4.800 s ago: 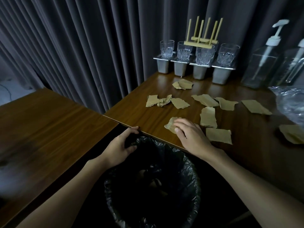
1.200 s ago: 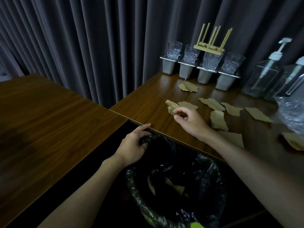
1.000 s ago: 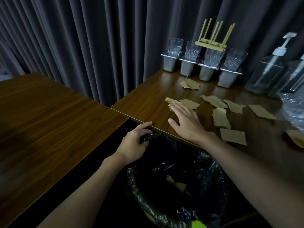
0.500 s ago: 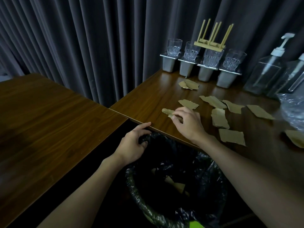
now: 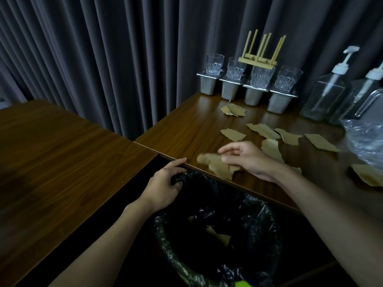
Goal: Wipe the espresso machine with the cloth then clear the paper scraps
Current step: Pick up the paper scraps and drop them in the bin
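Observation:
Several torn brown paper scraps [image 5: 233, 134] lie scattered on the dark wooden counter [image 5: 186, 129]. My right hand [image 5: 246, 160] rests low over the counter's front edge, fingers loosely spread, touching a blurred bunch of scraps [image 5: 217, 167] at the edge. Just below that edge stands a bin with a black liner [image 5: 248, 214], and a few scraps show inside it. My left hand [image 5: 163, 187] grips the liner's rim, its thumb against the counter edge. No espresso machine or cloth is in view.
Glasses on metal holders [image 5: 248, 83] and a small wooden rack [image 5: 261, 52] stand at the counter's back. Pump bottles [image 5: 327, 90] and a clear plastic bag [image 5: 366, 141] sit to the right. A second wooden table [image 5: 62, 162] lies left, before grey curtains [image 5: 103, 59].
My right hand has pulled a bunch of scraps from mid-counter to the front edge above the bin and its fingers have loosened. My left hand has stayed on the liner rim.

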### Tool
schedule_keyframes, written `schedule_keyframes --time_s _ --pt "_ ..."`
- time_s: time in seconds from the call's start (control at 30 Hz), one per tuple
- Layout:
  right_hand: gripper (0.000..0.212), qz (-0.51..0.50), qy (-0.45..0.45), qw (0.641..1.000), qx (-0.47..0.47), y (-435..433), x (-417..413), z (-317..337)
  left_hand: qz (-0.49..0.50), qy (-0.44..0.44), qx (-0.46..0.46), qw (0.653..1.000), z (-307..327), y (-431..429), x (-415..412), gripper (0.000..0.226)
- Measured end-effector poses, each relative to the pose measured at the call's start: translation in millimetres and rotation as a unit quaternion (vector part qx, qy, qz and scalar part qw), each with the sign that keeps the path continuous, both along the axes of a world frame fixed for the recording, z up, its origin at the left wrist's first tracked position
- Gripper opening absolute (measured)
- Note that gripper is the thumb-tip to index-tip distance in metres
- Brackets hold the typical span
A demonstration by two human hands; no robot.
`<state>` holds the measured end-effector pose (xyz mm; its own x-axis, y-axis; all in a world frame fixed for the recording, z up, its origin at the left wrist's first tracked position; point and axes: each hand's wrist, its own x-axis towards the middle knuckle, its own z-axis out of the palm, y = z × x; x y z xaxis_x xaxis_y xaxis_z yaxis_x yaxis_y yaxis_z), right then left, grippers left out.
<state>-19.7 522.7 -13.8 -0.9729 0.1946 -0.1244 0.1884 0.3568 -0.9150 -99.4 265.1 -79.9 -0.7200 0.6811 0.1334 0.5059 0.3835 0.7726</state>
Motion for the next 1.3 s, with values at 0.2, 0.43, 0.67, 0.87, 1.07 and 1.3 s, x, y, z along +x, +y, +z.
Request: schedule_keyframes --time_s 0.2,0.43,0.67,0.87,1.07,1.3 --pt "0.046 -0.075 0.062 0.971 0.218 9 -7 -17 -0.001 -0.004 0.005 1.000 1 0 1 0.042" --pt "0.059 -0.091 0.000 0.896 0.435 12 -31 -42 -0.001 -0.008 0.003 1.000 1 -1 1 0.041" --pt "0.038 -0.098 0.069 0.876 0.467 9 -21 -41 0.002 0.006 -0.004 1.000 0 0 -1 0.042" --pt "0.014 -0.093 0.070 0.894 0.433 6 -13 -42 -0.006 0.008 -0.023 1.000 4 1 2 0.040" --pt "0.017 -0.105 0.050 0.911 0.395 5 -6 -35 -0.011 0.011 -0.059 0.998 10 3 4 0.045" --pt "0.016 -0.073 0.047 0.915 0.394 7 12 -41 0.010 0.020 -0.070 0.997 14 5 14 0.046"
